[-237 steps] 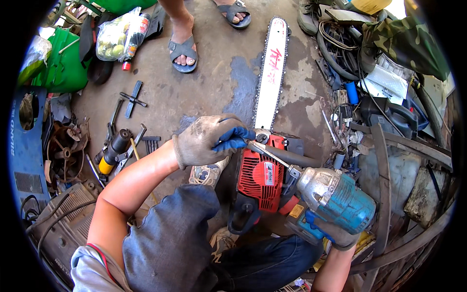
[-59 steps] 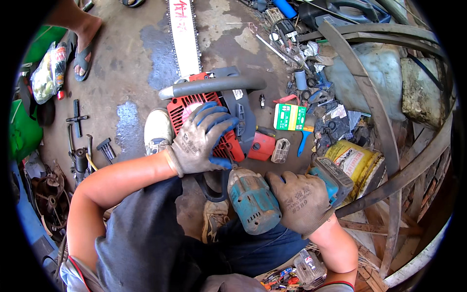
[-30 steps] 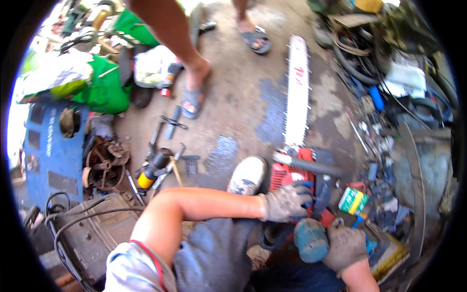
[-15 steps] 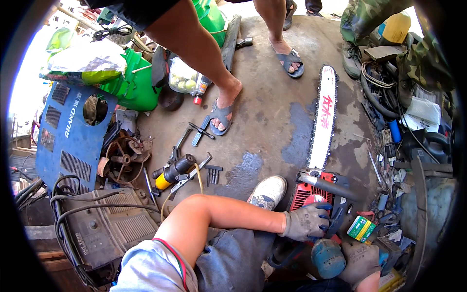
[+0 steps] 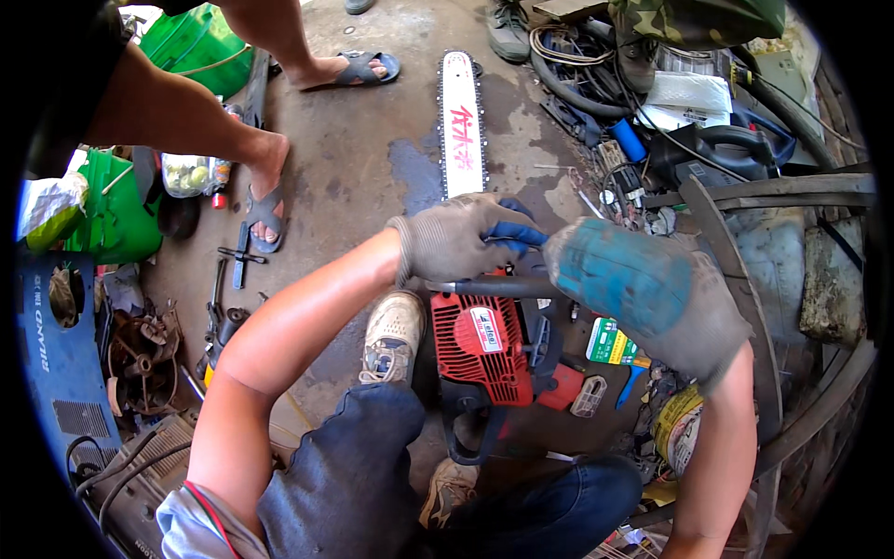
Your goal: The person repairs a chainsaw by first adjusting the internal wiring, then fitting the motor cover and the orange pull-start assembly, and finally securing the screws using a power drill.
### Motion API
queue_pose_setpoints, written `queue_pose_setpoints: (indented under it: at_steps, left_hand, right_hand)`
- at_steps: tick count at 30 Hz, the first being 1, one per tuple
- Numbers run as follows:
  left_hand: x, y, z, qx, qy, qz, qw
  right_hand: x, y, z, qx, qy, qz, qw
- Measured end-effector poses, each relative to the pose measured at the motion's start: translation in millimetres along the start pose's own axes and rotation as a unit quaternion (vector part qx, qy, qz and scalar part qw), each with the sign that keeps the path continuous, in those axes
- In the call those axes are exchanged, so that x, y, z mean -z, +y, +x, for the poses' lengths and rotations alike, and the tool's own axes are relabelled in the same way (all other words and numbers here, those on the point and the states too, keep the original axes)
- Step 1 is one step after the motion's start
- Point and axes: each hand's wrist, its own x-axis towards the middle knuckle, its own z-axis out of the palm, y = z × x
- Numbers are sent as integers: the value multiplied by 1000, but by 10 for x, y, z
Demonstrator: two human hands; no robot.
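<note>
Head view: your gloved left hand (image 5: 458, 238) grips the red chainsaw's (image 5: 484, 347) handle bar, your right hand (image 5: 691, 321) (also gloved) clasps a teal drill (image 5: 616, 276) beside it

Your left hand (image 5: 456, 238) lies on the chainsaw (image 5: 484, 345), at the foot of its guide bar (image 5: 462, 126), which runs away from you across the concrete floor (image 5: 363, 149). Your right hand (image 5: 694, 317) is just right of it, around the drill (image 5: 619, 275), above the saw's right side. Your shoe (image 5: 393, 335) sits just left of the saw body. A bystander's sandalled foot (image 5: 264, 210) stands well left, another (image 5: 358, 67) farther off. Cables and hoses (image 5: 596, 74) pile right of the bar.
</note>
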Motion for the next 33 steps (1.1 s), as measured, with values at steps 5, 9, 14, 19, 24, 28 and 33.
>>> queue_pose_setpoints:
  at_steps: [5,9,14,19,24,28,33]
  left_hand:
    - [-54,-265,147,23,-107,-15,994]
    - [-73,-469,72,20,-135,-97,986]
    - [-68,-589,82,10,-151,-124,981]
    - [-86,-627,134,8,-160,-130,978]
    - [-178,-683,218,6,-179,-113,977]
    - [-218,-783,224,4,-168,-123,978]
    - [-265,-649,312,-7,-153,-163,975]
  right_hand:
    - [-73,-36,181,-158,-100,-56,981]
    - [-108,-90,253,-171,-155,-27,973]
    - [-156,-37,218,-134,-130,-46,981]
    - [-143,-20,287,-132,-143,-55,979]
    - [-177,46,297,-131,-172,-70,974]
    - [-228,62,314,-120,-158,-95,976]
    - [-127,41,300,-191,-202,-55,959]
